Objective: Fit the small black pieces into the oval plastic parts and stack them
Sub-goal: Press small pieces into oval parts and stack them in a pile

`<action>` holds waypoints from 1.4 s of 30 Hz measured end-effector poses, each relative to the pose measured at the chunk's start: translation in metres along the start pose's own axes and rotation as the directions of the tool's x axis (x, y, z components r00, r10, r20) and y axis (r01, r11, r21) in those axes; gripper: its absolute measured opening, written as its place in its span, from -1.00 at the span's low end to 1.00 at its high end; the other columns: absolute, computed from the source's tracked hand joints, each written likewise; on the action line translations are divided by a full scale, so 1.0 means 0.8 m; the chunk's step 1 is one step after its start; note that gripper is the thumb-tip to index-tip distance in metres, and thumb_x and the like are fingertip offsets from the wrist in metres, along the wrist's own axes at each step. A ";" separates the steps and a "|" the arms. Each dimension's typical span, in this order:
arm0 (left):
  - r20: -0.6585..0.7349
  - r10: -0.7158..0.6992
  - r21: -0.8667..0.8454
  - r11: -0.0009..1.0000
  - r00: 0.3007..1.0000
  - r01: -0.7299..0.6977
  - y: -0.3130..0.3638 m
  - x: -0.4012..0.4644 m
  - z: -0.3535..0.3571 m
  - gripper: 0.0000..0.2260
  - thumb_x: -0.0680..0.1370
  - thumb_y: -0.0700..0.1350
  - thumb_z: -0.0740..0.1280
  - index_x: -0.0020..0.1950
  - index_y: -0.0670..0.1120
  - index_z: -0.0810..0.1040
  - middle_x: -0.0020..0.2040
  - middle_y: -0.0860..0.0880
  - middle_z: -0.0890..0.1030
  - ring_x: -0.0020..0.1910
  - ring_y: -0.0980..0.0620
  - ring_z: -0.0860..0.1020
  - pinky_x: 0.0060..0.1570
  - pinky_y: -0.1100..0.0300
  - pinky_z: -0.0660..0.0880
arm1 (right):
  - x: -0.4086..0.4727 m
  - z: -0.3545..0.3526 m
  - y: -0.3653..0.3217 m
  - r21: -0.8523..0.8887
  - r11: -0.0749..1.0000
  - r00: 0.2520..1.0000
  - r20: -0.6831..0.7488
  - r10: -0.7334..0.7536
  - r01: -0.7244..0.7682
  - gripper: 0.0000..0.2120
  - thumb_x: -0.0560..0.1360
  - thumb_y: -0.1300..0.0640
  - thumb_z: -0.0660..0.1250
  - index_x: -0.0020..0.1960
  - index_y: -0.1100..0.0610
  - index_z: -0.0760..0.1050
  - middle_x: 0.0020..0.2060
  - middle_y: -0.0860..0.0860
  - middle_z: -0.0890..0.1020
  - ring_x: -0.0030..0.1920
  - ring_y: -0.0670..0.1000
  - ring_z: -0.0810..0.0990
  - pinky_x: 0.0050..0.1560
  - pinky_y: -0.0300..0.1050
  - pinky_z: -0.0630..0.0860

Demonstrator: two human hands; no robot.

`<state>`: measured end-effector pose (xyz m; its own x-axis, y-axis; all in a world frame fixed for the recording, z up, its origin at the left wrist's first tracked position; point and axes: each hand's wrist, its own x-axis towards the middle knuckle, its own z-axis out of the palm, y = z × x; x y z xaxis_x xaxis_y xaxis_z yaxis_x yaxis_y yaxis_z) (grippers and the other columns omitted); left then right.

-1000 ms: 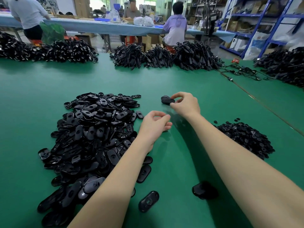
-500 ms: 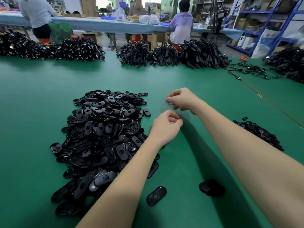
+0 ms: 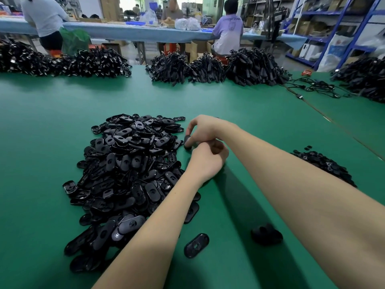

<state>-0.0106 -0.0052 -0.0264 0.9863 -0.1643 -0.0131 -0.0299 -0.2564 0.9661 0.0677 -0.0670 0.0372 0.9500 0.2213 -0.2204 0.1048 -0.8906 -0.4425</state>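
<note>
On the green table (image 3: 52, 122), both hands meet just right of the big pile of oval parts (image 3: 129, 170). The right hand (image 3: 206, 130) pinches a black oval part (image 3: 188, 141); the left hand (image 3: 208, 161) is curled beside it, contents hidden. Small black pieces (image 3: 325, 165) lie far right.

Green surface (image 3: 52, 105); far beyond the fingers, a blue-covered bench (image 3: 129, 31); blue shelving (image 3: 345, 24) far right; daylit windows behind.
</note>
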 end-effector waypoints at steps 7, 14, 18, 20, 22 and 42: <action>-0.007 0.002 0.008 1.000 1.000 -0.002 -0.002 -0.001 0.000 -0.85 0.39 0.02 0.33 -0.06 0.08 0.55 -0.20 0.08 0.70 -0.11 -0.01 0.68 0.07 -0.04 0.60 | -0.040 -0.021 0.056 0.409 0.907 0.970 -0.164 0.178 -0.097 -0.86 0.45 0.13 0.51 -0.09 0.04 0.55 -0.24 -0.05 0.67 -0.37 -0.09 0.56 -0.42 -0.26 0.31; -0.060 -0.005 -0.042 0.999 0.998 0.003 -0.004 -0.002 0.003 -0.79 0.43 0.01 0.39 -0.02 0.08 0.42 -0.10 0.05 0.68 -0.10 0.00 0.68 0.11 -0.03 0.58 | -0.105 0.020 0.118 0.760 0.649 0.887 -0.316 0.336 0.025 -0.88 0.50 0.07 0.50 -0.06 0.03 0.57 -0.32 -0.13 0.72 -0.46 -0.18 0.55 -0.36 -0.24 0.37; -0.068 0.002 -0.109 0.994 0.998 -0.010 -0.004 0.000 0.001 -0.79 0.49 -0.05 0.43 0.06 0.08 0.47 -0.11 0.00 0.70 -0.22 0.05 0.69 0.01 0.08 0.60 | -0.120 0.042 0.121 0.752 0.650 0.890 -0.363 0.276 0.105 -0.89 0.50 0.10 0.51 -0.09 0.05 0.58 -0.37 -0.15 0.69 -0.42 -0.18 0.53 -0.24 -0.24 0.40; -0.045 -0.022 -0.248 0.969 0.999 0.010 -0.002 0.001 0.000 -0.88 0.54 -0.20 0.40 0.04 -0.05 0.54 -0.16 -0.09 0.69 -0.31 0.06 0.65 -0.06 0.13 0.63 | -0.121 0.046 0.119 0.736 0.666 0.884 -0.385 0.264 0.121 -0.90 0.51 0.11 0.50 -0.08 0.07 0.59 -0.40 -0.14 0.66 -0.43 -0.21 0.52 -0.30 -0.33 0.39; -0.034 -0.028 -0.335 0.942 0.999 0.015 0.001 0.000 0.000 -0.90 0.56 -0.31 0.36 -0.02 -0.12 0.58 -0.20 -0.09 0.69 -0.34 0.09 0.64 -0.14 0.23 0.63 | -0.122 0.046 0.118 0.701 0.704 0.887 -0.391 0.245 0.114 -0.91 0.52 0.09 0.49 -0.07 0.08 0.59 -0.42 -0.14 0.64 -0.46 -0.23 0.51 -0.38 -0.40 0.37; -0.005 -0.013 -0.296 0.955 1.000 0.011 -0.001 0.000 0.002 -0.87 0.58 -0.33 0.32 -0.04 -0.15 0.63 -0.16 -0.08 0.69 -0.29 0.07 0.65 -0.18 0.31 0.60 | -0.161 -0.027 0.171 0.120 0.910 0.858 -0.304 0.414 -0.396 -0.93 0.45 0.03 0.44 -0.09 -0.07 0.70 -0.03 -0.02 0.70 0.00 0.04 0.64 -0.05 -0.13 0.56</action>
<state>-0.0111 -0.0065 -0.0273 0.9875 -0.1560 -0.0245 0.0303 0.0354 0.9989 -0.0342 -0.2262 0.0235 0.9481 -0.2994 -0.1075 -0.3162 -0.8508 -0.4197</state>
